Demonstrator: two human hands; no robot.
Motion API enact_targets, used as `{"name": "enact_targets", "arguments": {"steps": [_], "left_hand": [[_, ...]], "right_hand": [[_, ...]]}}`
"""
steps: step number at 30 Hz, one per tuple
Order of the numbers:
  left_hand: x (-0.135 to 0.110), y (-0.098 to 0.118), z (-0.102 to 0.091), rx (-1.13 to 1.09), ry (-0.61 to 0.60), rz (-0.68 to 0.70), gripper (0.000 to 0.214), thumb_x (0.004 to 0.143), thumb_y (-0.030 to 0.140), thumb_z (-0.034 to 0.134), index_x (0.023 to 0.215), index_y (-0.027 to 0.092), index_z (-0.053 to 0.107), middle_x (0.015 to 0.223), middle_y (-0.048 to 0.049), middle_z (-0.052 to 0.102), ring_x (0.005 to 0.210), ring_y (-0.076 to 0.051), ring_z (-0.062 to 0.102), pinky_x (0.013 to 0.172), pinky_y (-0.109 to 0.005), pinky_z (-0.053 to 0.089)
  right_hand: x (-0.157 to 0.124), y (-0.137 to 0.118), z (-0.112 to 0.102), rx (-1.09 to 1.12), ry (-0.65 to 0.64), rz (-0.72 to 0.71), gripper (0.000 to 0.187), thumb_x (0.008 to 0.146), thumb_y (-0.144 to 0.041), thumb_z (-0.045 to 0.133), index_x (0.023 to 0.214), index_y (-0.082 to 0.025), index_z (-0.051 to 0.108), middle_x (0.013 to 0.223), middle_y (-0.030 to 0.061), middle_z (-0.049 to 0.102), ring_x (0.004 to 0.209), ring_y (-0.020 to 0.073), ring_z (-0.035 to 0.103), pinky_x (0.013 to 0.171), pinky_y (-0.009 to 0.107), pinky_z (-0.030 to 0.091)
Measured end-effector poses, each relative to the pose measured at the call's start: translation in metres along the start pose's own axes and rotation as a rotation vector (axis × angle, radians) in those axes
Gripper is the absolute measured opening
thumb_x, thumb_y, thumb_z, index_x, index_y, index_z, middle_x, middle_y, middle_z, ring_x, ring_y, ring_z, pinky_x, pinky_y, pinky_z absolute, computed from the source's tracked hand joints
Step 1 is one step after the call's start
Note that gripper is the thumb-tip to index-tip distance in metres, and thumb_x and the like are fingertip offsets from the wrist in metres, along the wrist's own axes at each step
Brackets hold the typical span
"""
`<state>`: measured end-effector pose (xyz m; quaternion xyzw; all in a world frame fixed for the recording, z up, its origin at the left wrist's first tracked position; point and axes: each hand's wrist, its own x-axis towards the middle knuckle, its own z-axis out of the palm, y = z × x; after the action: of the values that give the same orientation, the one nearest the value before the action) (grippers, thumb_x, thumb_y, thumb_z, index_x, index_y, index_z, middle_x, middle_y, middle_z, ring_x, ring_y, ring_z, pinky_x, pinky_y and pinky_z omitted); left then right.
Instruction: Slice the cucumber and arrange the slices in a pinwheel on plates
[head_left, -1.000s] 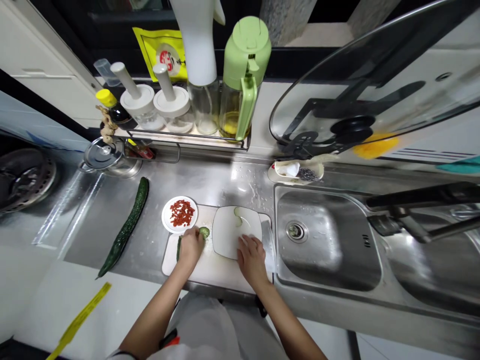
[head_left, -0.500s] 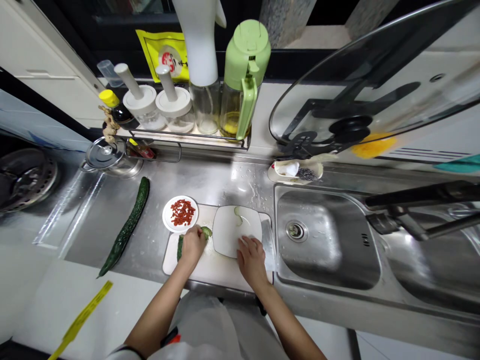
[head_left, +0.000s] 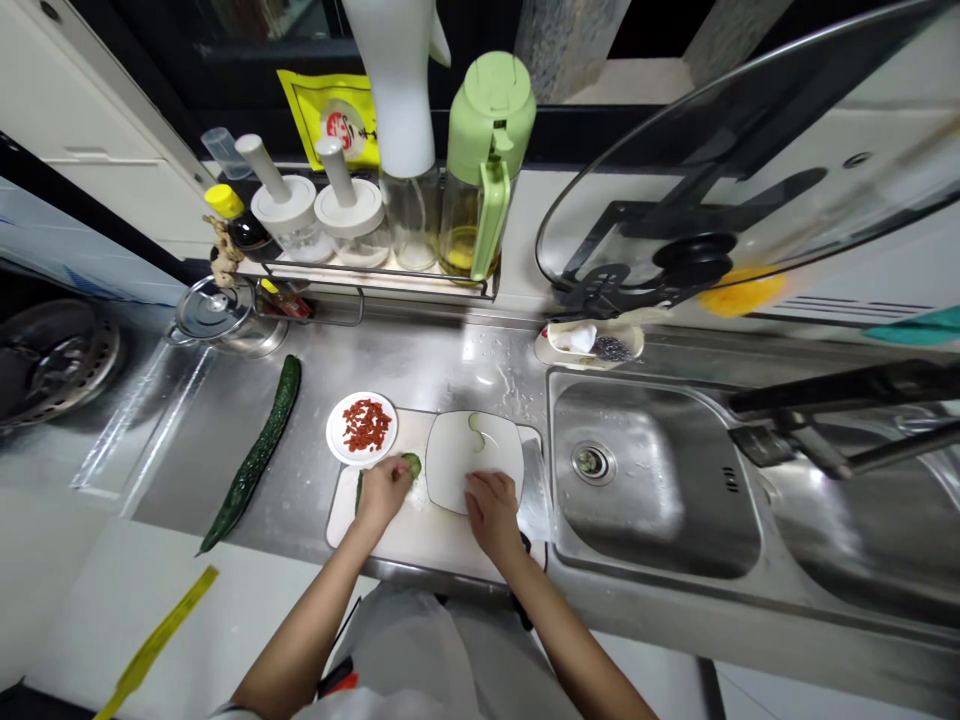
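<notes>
Kitchen, steel sink, oil dispenser, lidded pot

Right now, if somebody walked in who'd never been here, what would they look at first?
Probably the tall green-topped jug at the right end of the rack. Next, the long green cucumber lying on the steel counter, left of the small white plate of red bits. Then the left hand on cut cucumber over the chopping board, and the right hand at the near side of the square white plate.

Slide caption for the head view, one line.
Left hand on cut cucumber, right hand at plate, both over the cutting board; whole cucumber on the counter.
</notes>
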<state>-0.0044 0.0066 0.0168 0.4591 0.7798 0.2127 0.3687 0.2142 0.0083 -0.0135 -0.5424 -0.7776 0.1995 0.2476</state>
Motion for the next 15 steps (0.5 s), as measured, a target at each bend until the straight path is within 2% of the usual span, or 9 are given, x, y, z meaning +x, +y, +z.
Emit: {"name": "enact_targets", "arguments": {"steps": [4,8,11,15], "left_hand": [[-0.005,0.004,-0.002,-0.140,-0.080,0.065,0.018,0.075,0.031,0.058,0.079,0.017,0.068,0.067,0.0005,0.064,0.061,-0.012,0.055,0.059,-0.020,0.039],[-0.008,0.013,-0.001,-0.293,-0.168,0.059,0.018,0.073,0.030,0.060,0.081,0.016,0.068,0.067,0.0007,0.062,0.061,-0.011,0.053,0.059,-0.020,0.039],[-0.008,0.019,0.000,-0.395,-0.248,0.028,0.019,0.070,0.033,0.063,0.078,0.015,0.068,0.064,0.0010,0.059,0.060,-0.010,0.051,0.058,-0.020,0.037],[-0.009,0.027,0.001,-0.538,-0.333,-0.084,0.030,0.067,0.041,0.068,0.083,0.015,0.067,0.066,0.0017,0.057,0.057,-0.007,0.046,0.054,-0.019,0.033]], "right_hand": [[0.016,-0.009,0.009,0.088,-0.052,-0.021,0.027,0.086,-0.021,0.049,0.108,-0.020,0.065,0.103,0.0080,0.066,0.099,0.0207,0.052,0.089,0.039,0.042],[0.032,-0.018,0.013,0.259,-0.118,-0.017,0.027,0.085,-0.027,0.054,0.109,-0.023,0.065,0.105,0.0052,0.067,0.101,0.0200,0.056,0.090,0.038,0.043],[0.040,-0.021,0.008,0.450,-0.158,0.069,0.017,0.083,-0.032,0.057,0.093,-0.024,0.069,0.099,0.0038,0.069,0.099,0.0206,0.058,0.088,0.037,0.044],[0.043,-0.020,-0.008,0.604,-0.273,0.238,0.016,0.080,-0.037,0.058,0.081,-0.023,0.068,0.086,0.0018,0.069,0.086,0.0182,0.061,0.069,0.029,0.046]]}}
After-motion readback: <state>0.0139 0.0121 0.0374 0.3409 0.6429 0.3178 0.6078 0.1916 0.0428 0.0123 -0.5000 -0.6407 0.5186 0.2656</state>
